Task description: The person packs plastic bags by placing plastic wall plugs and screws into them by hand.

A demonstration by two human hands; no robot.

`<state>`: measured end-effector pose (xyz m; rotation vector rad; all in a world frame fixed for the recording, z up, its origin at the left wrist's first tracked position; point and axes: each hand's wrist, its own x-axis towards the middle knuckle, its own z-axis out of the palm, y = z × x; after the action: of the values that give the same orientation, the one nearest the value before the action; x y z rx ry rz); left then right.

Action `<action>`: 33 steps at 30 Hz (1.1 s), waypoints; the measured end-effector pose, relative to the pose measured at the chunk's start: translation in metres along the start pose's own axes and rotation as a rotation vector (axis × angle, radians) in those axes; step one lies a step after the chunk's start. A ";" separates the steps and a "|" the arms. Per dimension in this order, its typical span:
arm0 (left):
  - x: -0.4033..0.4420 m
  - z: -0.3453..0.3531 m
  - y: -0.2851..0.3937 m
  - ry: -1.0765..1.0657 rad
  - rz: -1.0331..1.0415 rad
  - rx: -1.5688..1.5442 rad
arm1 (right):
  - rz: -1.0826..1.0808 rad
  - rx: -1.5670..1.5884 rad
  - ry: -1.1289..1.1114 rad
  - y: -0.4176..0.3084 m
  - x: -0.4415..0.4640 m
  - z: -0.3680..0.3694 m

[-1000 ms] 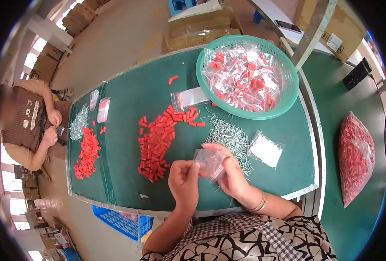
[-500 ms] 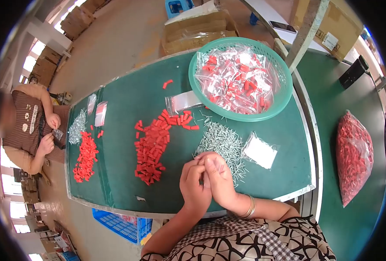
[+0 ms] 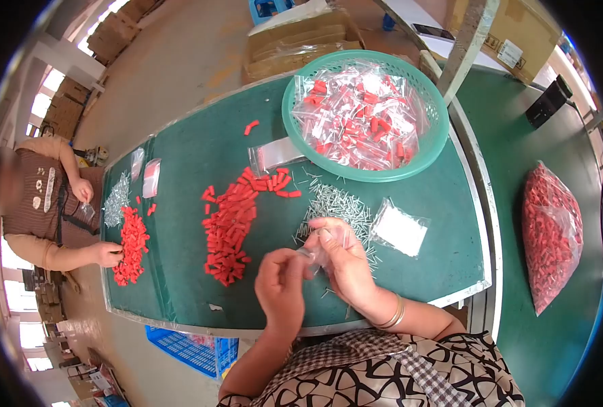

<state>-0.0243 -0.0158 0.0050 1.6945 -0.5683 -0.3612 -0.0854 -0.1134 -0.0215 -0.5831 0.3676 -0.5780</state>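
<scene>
Over the near edge of the green table (image 3: 179,203), my left hand (image 3: 281,285) pinches one side of a small clear plastic bag (image 3: 317,258). My right hand (image 3: 347,266) is closed on the other side of that bag, thumb on top; what lies inside it I cannot make out. Just beyond my fingers spreads a pile of silver screws or pins (image 3: 338,207). Left of my hands lies a heap of short red plastic sleeves (image 3: 228,234). A stack of clear bags with white showing (image 3: 400,228) rests right of the metal pile.
A green basket (image 3: 437,146) full of bagged red parts stands at the back. Across the table a person (image 3: 40,197) touches another red heap (image 3: 132,244), near a second metal pile (image 3: 116,200). A large bag of red parts (image 3: 551,237) lies on the right-hand table.
My hands, clasped together before, have drawn apart, the left moving left, and the clear bag shows between them. The other person's one hand has moved from their lap to the red heap.
</scene>
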 end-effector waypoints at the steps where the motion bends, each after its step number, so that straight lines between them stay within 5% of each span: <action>1: 0.003 -0.006 0.002 0.039 -0.103 -0.122 | 0.010 -0.047 -0.004 -0.002 0.001 0.000; 5: 0.015 -0.028 0.005 0.152 -0.112 -0.351 | 0.100 -0.164 -0.084 -0.002 0.002 -0.008; 9: 0.008 -0.038 0.029 0.069 0.073 -0.076 | 0.260 -0.360 -0.215 0.002 0.002 -0.012; 13: 0.026 -0.027 0.035 -0.269 0.736 0.545 | 0.212 -0.462 -0.266 0.002 -0.007 0.004; 20: 0.022 -0.027 0.017 -0.457 0.498 0.500 | 0.188 -0.635 -0.365 0.000 -0.003 0.000; 23: 0.020 -0.037 0.014 -0.454 0.427 0.449 | 0.473 -0.630 -0.424 -0.013 0.002 0.002; 26: 0.022 -0.040 0.016 -0.209 0.540 0.420 | 0.429 -0.567 -0.406 -0.003 0.001 -0.006; 33: 0.014 -0.034 0.011 -0.383 0.620 0.527 | 0.370 -0.660 -0.409 0.000 0.002 -0.004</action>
<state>0.0034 0.0031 0.0236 1.8383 -1.5299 -0.0788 -0.0861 -0.1161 -0.0250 -1.2118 0.2625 0.0431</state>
